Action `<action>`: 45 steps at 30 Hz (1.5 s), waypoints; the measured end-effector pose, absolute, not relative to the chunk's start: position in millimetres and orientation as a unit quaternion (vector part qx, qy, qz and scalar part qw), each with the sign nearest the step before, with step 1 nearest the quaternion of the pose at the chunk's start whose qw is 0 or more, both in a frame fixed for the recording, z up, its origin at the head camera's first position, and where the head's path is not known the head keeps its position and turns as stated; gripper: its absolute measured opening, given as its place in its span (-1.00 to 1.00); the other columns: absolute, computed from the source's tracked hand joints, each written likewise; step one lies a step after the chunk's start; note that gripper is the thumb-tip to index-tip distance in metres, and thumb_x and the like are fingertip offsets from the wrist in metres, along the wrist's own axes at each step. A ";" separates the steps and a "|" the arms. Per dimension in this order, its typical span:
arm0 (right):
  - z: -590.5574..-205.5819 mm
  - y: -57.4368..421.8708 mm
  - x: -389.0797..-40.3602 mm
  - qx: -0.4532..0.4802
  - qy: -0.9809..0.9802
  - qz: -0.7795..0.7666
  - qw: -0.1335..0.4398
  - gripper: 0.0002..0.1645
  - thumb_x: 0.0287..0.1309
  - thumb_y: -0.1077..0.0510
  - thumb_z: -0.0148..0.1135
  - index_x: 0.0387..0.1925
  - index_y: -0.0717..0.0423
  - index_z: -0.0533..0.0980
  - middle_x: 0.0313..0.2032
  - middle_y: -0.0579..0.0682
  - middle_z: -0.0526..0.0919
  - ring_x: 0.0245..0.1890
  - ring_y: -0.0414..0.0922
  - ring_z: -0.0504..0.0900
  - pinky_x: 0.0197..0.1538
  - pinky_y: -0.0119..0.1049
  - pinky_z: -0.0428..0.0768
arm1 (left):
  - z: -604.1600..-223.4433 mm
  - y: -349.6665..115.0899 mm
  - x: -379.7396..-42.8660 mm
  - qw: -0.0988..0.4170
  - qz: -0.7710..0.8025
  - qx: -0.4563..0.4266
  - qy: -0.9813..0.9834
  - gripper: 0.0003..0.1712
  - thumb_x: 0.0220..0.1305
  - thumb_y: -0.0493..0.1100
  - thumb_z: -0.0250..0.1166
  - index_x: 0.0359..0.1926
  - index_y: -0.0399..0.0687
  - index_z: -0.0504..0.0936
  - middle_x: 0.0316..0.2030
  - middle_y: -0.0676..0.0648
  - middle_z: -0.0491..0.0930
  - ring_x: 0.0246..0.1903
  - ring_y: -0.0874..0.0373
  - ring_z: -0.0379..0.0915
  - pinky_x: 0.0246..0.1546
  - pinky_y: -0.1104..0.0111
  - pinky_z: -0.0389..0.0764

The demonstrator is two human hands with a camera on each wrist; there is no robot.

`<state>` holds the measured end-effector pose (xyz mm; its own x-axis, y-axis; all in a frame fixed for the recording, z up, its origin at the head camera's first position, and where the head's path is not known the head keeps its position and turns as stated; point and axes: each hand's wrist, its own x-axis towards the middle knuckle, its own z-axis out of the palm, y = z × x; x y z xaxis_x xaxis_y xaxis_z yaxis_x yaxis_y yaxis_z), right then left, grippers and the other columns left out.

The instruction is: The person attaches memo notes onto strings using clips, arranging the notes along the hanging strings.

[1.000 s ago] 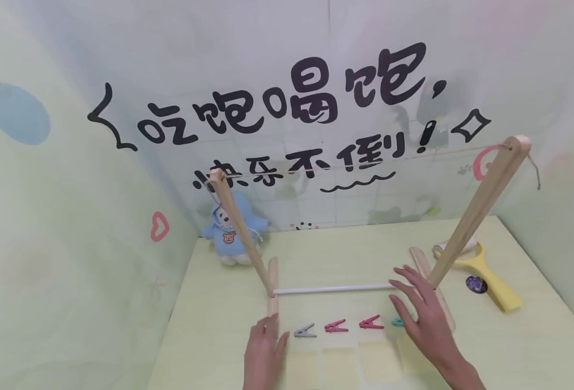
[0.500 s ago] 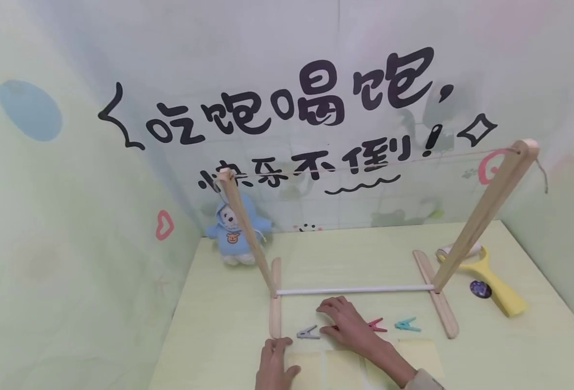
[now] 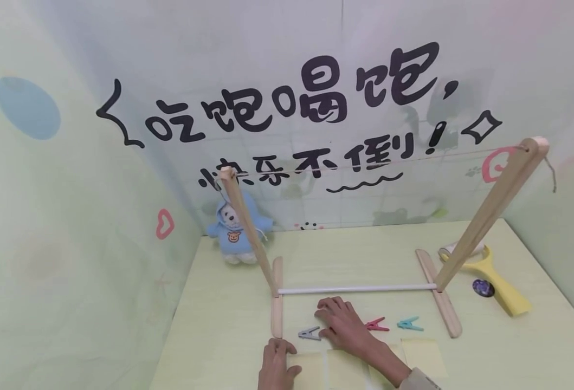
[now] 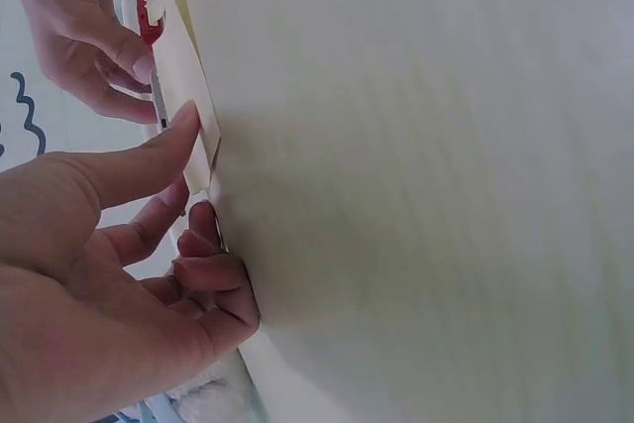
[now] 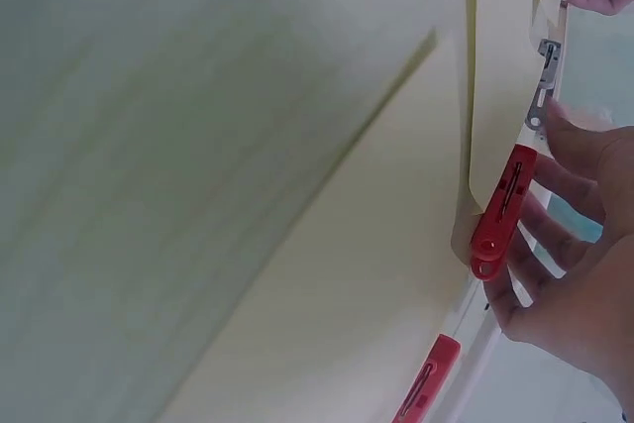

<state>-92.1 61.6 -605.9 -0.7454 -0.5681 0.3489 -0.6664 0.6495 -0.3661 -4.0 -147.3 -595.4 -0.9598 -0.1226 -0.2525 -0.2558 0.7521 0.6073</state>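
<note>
My right hand (image 3: 342,325) hovers low over the row of small clothespins with fingers bent loosely. Its thumb is at the grey clothespin (image 3: 309,333), seeming to touch it. A red clothespin (image 5: 503,210) lies beside those fingers in the right wrist view and is hidden by the hand in the head view. Another red clothespin (image 3: 377,324) and a teal one (image 3: 410,324) lie further right. My left hand (image 3: 276,365) rests at the left pale yellow paper note (image 3: 308,369), fingers loosely curled, thumb by the note's edge (image 4: 188,76). Neither hand visibly grips anything.
Behind the clothespins stands a wooden frame (image 3: 491,216) with a white crossbar (image 3: 355,290) and a string across its tops. A blue-clothed plush toy (image 3: 238,238) sits back left. A yellow-handled lint roller (image 3: 506,292) and a dark purple disc (image 3: 483,288) lie right.
My right hand has moved left from the frame's right foot to the grey clothespin, uncovering the teal one. The left hand has slid slightly down and right, off the frame's left foot.
</note>
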 end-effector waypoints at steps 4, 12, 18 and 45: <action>-605.5 60.9 -90.0 0.336 -0.904 0.247 0.098 -0.73 0.34 0.02 0.52 -0.02 0.04 0.74 0.13 0.00 0.67 0.13 0.01 0.56 0.06 -0.03 0.53 | -596.6 -152.0 -3.2 0.113 0.358 -0.076 0.924 -0.62 0.20 -0.32 0.61 -0.13 0.01 0.57 -0.02 0.00 0.38 -0.06 0.06 0.41 -0.22 0.14 0.70; -608.8 59.8 -85.6 0.340 -0.911 0.214 0.096 -0.39 0.07 -0.20 0.66 0.05 0.02 0.73 0.23 0.02 0.62 0.20 0.03 0.55 0.14 0.05 0.56 | -602.7 -160.9 -1.5 0.106 0.359 0.014 0.927 -0.63 0.31 -0.31 0.53 -0.10 0.02 0.47 -0.16 0.08 0.39 -0.21 0.27 0.35 -0.30 0.32 0.54; -613.7 58.6 -84.0 0.342 -0.910 0.204 0.111 -0.34 -0.07 -0.16 0.74 0.05 -0.01 0.70 0.26 0.02 0.60 0.22 0.04 0.54 0.15 0.09 0.55 | -602.6 -166.5 -2.6 0.122 0.379 0.029 0.917 -0.64 0.36 -0.27 0.49 0.00 0.02 0.48 -0.13 0.08 0.42 -0.18 0.27 0.36 -0.20 0.30 0.59; -598.8 62.5 -85.9 0.259 -0.830 0.494 0.035 -0.63 0.36 0.21 0.51 0.10 0.21 0.59 -0.02 0.03 0.78 0.02 0.01 0.75 -0.02 -0.15 0.72 | -664.5 -194.1 -18.3 0.017 0.430 -0.015 0.903 -0.82 0.39 -0.19 0.51 -0.06 0.14 0.75 -0.47 0.29 0.44 -0.51 0.43 0.30 -0.51 0.47 0.41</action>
